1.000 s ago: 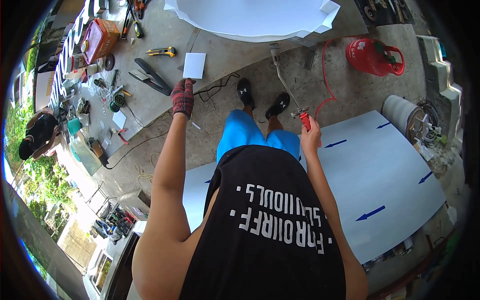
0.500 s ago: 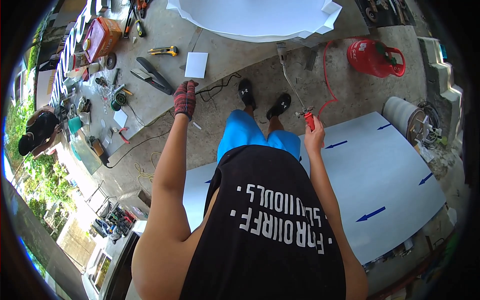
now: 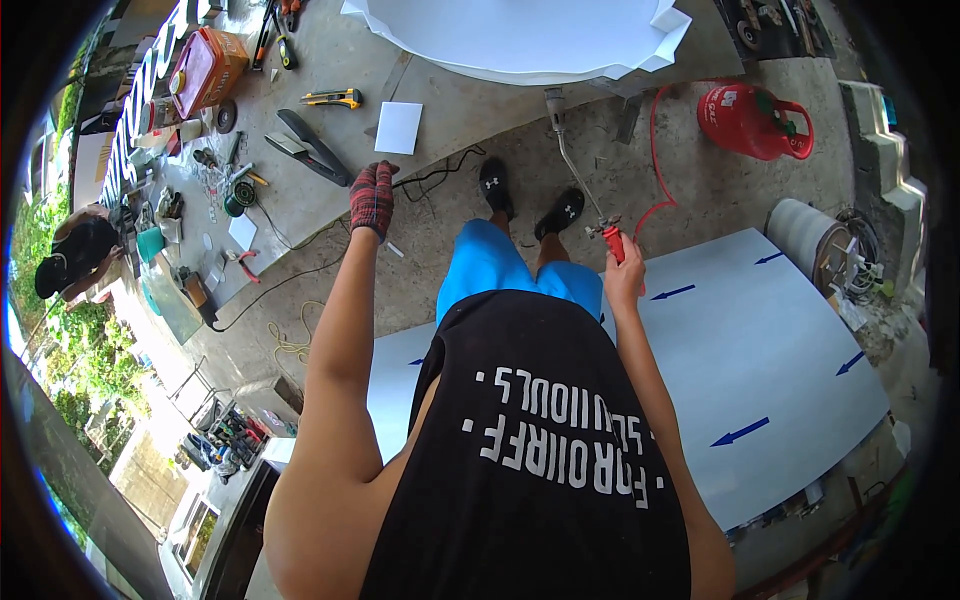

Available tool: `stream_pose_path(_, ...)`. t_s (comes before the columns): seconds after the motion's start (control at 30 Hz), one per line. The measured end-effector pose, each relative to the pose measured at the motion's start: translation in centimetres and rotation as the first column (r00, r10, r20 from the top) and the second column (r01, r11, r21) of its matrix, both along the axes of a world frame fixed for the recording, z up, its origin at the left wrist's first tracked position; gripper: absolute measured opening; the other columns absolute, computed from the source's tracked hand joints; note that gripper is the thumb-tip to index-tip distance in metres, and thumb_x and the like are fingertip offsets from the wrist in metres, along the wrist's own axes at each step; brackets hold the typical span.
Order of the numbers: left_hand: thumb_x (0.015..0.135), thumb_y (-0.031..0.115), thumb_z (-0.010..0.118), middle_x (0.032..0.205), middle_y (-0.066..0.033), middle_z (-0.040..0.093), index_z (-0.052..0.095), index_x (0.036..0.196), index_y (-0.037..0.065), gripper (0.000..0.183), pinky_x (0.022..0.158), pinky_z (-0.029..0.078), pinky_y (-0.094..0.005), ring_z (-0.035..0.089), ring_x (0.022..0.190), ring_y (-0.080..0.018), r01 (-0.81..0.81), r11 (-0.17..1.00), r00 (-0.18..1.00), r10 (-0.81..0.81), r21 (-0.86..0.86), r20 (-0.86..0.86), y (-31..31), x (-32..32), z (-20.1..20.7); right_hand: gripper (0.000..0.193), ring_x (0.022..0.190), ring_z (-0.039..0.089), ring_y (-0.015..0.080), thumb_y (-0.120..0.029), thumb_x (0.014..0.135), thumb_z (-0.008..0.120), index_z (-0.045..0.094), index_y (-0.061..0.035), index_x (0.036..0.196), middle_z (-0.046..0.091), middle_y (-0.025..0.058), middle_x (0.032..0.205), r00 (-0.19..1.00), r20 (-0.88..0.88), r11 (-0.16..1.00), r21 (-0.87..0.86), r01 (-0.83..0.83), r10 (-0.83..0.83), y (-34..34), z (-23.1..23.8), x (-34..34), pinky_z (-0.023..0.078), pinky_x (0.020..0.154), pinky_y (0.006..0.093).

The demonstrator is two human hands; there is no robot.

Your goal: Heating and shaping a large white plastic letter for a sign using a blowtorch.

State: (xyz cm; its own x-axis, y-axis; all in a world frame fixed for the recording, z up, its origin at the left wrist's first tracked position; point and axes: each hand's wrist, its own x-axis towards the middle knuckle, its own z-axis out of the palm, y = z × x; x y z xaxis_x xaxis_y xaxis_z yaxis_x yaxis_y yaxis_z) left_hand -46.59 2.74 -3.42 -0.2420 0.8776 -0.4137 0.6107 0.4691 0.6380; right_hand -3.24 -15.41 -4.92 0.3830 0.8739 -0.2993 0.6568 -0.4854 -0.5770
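In my right hand (image 3: pixel 625 272) is the red handle of a gas torch (image 3: pixel 572 160). Its long thin tube runs away from me, and the metal nozzle (image 3: pixel 556 108) lies just below the near edge of a large white shape with a folded rim (image 3: pixel 520 40). No flame can be made out. A striped red and dark glove covers my left hand (image 3: pixel 371 203), which is closed at the table edge; whatever its fingers hold, if anything, is hidden. Close by lie a black hair straightener (image 3: pixel 318 152), its arms apart, and a white square piece (image 3: pixel 399 128).
A red gas cylinder (image 3: pixel 750 120) with a red hose (image 3: pixel 655 150) stands at the right. Behind the utility knife (image 3: pixel 332 98) sits an orange tub (image 3: pixel 210 75). A white sheet with blue arrows (image 3: pixel 760 370) lies at my right. Another person (image 3: pixel 75 255) is at far left.
My right hand has moved slightly left and nearer with the torch, and the nozzle has shifted a little too. My left hand stays nearly still. The person at far left has leaned closer.
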Motion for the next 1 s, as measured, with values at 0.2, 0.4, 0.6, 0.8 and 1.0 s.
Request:
stream_pose_path(0.2, 0.104, 0.036, 0.048, 0.107, -0.0175, 0.074, 0.073, 0.107, 0.002, 0.042, 0.096, 0.049, -0.0394, 0.068, 0.106, -0.0314, 0.003, 1.0, 1.0, -0.003, -0.005, 0.007, -0.1, -0.1, 0.1, 0.045, 0.105, 0.062, 0.0418, -0.002, 0.083, 0.068, 0.062, -0.0014, 0.127, 0.064, 0.0213, 0.111, 1.0, 0.015, 1.0, -0.016, -0.018, 0.018, 0.2, 0.2, -0.7, 0.049, 0.092, 0.0486)
stream_pose_path(0.4, 0.104, 0.036, 0.048, 0.107, -0.0178, 0.074, 0.073, 0.107, 0.002, 0.043, 0.096, 0.049, -0.0395, 0.068, 0.106, -0.0318, 0.02, 1.0, 1.0, -0.02, 0.009, -0.008, -0.3, -0.1, 0.2, 0.045, 0.106, 0.062, 0.0415, -0.002, 0.083, 0.068, 0.061, -0.0016, 0.127, 0.064, 0.0209, 0.113, 1.0, -0.009, 0.999, -0.022, -0.025, 0.025, 0.3, 0.1, -1.3, 0.049, 0.091, 0.0483)
stream_pose_path(0.6, 0.104, 0.037, 0.047, 0.107, -0.0181, 0.073, 0.073, 0.107, 0.001, 0.044, 0.096, 0.048, -0.0395, 0.067, 0.107, -0.0316, 0.01, 1.0, 1.0, -0.011, 0.016, 0.015, -0.5, -0.6, -0.1, 0.046, 0.107, 0.062, 0.042, -0.001, 0.083, 0.067, 0.061, -0.0018, 0.128, 0.064, 0.0209, 0.114, 0.999, -0.014, 0.998, -0.037, -0.041, 0.04, 0.7, 0.4, -1.9, 0.049, 0.091, 0.0485)
stream_pose_path(0.8, 0.104, 0.038, 0.047, 0.109, -0.0181, 0.073, 0.073, 0.108, 0.002, 0.045, 0.097, 0.048, -0.0392, 0.067, 0.108, -0.0316, -0.006, 1.0, 1.0, 0.006, -0.012, 0.025, -0.5, -0.8, 0.2, 0.046, 0.108, 0.061, 0.0424, 0.0, 0.083, 0.066, 0.061, -0.0017, 0.128, 0.064, 0.0213, 0.114, 0.998, -0.031, 0.998, -0.018, -0.055, 0.054, 1.0, 0.6, -2.4, 0.048, 0.092, 0.0488)
stream_pose_path(1.0, 0.104, 0.039, 0.046, 0.109, -0.0176, 0.074, 0.073, 0.108, 0.002, 0.046, 0.098, 0.048, -0.0394, 0.067, 0.108, -0.0314, -0.01, 1.0, 1.0, 0.01, -0.023, 0.018, -0.6, -1.4, -0.5, 0.044, 0.108, 0.06, 0.043, 0.0, 0.083, 0.065, 0.061, -0.0005, 0.127, 0.063, 0.0217, 0.113, 0.997, -0.046, 0.998, -0.018, -0.056, 0.055, 1.3, 0.7, -3.0, 0.047, 0.093, 0.0494)
